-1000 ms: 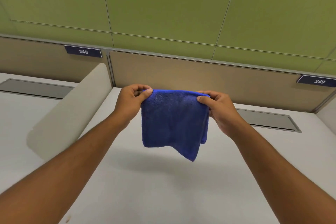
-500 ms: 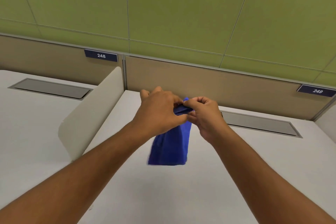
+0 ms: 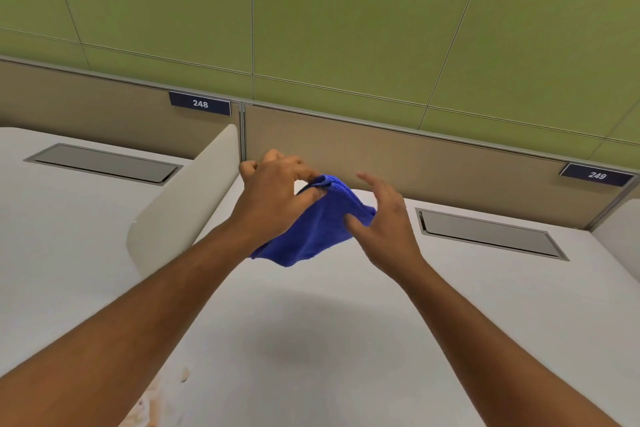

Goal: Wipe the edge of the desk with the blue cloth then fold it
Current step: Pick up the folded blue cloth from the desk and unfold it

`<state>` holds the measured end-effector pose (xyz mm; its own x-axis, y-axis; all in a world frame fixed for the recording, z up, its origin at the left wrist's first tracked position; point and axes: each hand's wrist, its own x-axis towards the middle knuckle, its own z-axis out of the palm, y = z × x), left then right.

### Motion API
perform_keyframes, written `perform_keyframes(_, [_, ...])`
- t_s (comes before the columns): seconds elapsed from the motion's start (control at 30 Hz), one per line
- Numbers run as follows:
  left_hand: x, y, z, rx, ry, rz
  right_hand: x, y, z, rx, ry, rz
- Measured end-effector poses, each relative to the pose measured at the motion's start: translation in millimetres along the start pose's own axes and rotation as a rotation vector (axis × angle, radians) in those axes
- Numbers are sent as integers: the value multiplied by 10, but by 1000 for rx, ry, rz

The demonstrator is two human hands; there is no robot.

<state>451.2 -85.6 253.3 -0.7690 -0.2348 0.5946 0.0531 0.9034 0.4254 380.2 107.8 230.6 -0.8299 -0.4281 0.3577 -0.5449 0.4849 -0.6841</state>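
Head view: left hand [image 3: 277,198] hides blue cloth [image 3: 311,232] corner.

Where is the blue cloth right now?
The blue cloth is mid-frame, held above the white desk, pinched by the left hand, with the right hand touching its right edge.

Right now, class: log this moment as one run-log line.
phase: folding | left hand: pinching blue cloth | right hand: open, touching cloth | cloth: above desk

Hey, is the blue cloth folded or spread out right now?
Folded. The blue cloth hangs bunched in layers, pinched by the left hand above the desk.
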Motion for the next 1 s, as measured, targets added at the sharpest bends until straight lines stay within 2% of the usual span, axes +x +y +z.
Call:
perform_keyframes(0.07, [4,-1,-43,-32,39,-7,43,111,-14,-19,-98,46])
perform_keyframes(0.17, [-51,-33,-97,-38,99,-44,85,271,-50,12,-108,112])
perform_keyframes(0.27, [-225,-97,-106,26,150,-115,112,398,-75,-4,-127,106])
perform_keyframes(0.43, [-825,-190,-24,145,198,-259,-20,584,95,70,-252,97])
perform_keyframes(0.7, [-1901,-170,75,134,149,-679,-416,770,555,143,-385,-73])
perform_keyframes(1.0, [-2777,401,69,-155,262,-1006,-547,575,410,177,-498,-277])
